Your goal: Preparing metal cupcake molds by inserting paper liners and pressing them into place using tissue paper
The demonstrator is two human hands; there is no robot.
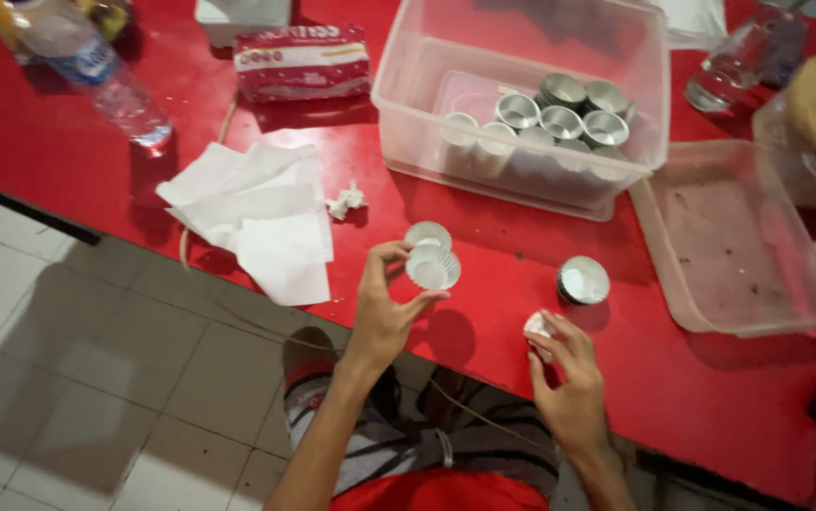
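Two bare hands work over the red table [77, 151]. One left hand [384, 308] has thumb and fingers closed on two white paper cupcake liners [431, 260], held just above the table. One right hand [569, 378] is pinched together on one small white crumpled paper [537, 326]. One metal cup with a liner inside [583, 280] stands near it. One clear plastic tub [408, 95] behind holds about nine metal cups [561, 121].

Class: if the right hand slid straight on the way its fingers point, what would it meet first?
Probably the paper-lined metal cup standing on the red table, just beyond the right hand; depth is uncertain.
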